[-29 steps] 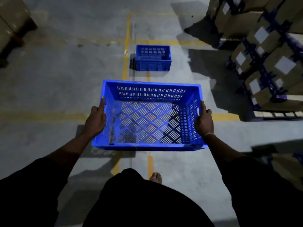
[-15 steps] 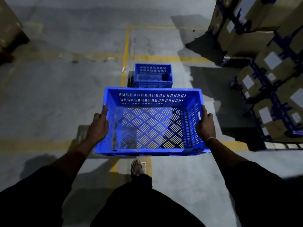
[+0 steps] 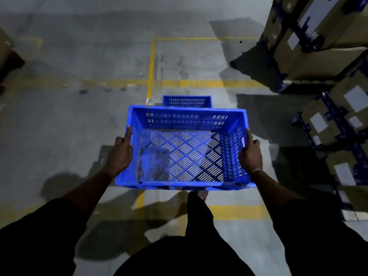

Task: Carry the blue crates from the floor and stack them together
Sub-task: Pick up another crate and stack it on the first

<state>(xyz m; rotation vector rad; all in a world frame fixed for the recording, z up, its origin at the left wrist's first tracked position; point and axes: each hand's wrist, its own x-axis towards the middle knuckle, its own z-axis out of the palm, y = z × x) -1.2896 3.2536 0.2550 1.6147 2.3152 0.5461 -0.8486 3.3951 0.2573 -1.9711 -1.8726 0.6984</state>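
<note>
Above the concrete floor (image 3: 59, 126), at the centre of view, an empty blue crate (image 3: 185, 148) is carried level, mouth upward, its long axis running from 9 to 3 o'clock. At 9 o'clock the left hand (image 3: 120, 154) grips its short wall, thumb along the rim; at 3 o'clock the right hand (image 3: 251, 154) grips the opposite wall. Toward 12 o'clock a second blue crate (image 3: 186, 101) sits on the floor, partly hidden behind the carried one, its long axis parallel. Stacked cardboard boxes (image 3: 326, 48) stand at 2 o'clock.
</note>
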